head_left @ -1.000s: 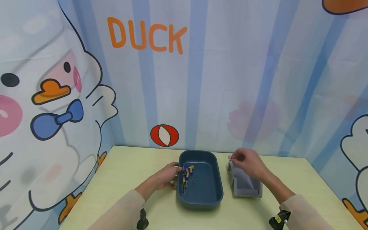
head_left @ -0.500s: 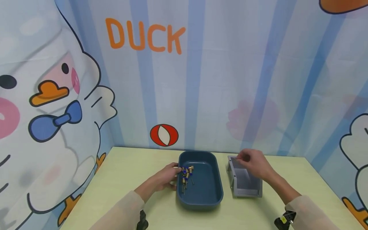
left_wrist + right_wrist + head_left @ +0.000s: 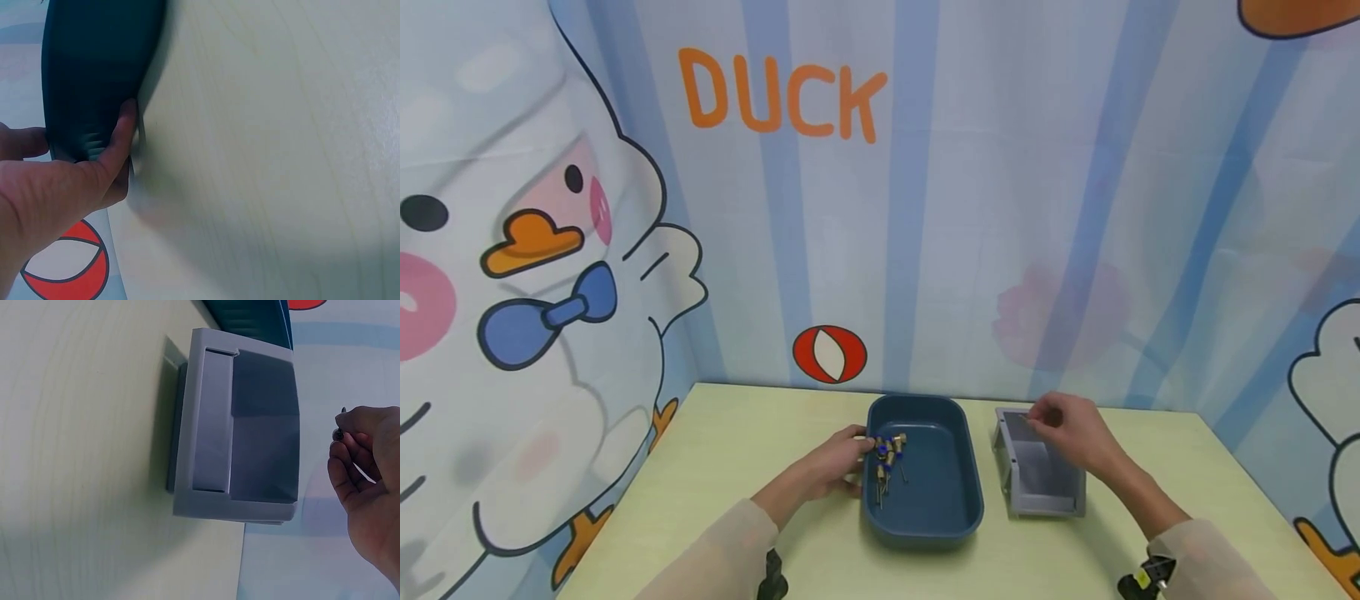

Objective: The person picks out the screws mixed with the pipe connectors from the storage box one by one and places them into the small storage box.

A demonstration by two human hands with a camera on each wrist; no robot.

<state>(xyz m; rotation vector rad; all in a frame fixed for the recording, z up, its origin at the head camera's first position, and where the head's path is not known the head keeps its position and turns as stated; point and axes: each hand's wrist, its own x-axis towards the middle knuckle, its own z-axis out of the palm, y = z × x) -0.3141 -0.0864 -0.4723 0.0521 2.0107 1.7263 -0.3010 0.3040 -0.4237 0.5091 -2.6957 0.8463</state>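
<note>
My left hand [image 3: 831,465] grips the left wall of a blue plastic tray [image 3: 934,527], thumb over the rim and fingers outside. In the left wrist view, the hand [image 3: 69,181] holds the tray [image 3: 94,75] at its edge. Inside, near the thumb, lie several small brass fittings [image 3: 889,450] with blue collars and some thin screws [image 3: 881,498]. My right hand [image 3: 1069,429] pinches a small dark metal piece [image 3: 338,434] between thumb and forefinger; its kind is too small to tell. That hand is above the back of a grey open-topped bin [image 3: 1047,506].
The grey bin stands just right of the tray on a pale wood table [image 3: 760,533]. Behind the table's back edge hangs a cloth backdrop [image 3: 970,208] with duck drawings. A red printed ball [image 3: 808,353] shows low on it.
My right hand has shifted to the right, from the grey bin's back left corner across its back, still pinching the small piece. The left hand and tray have stayed put.
</note>
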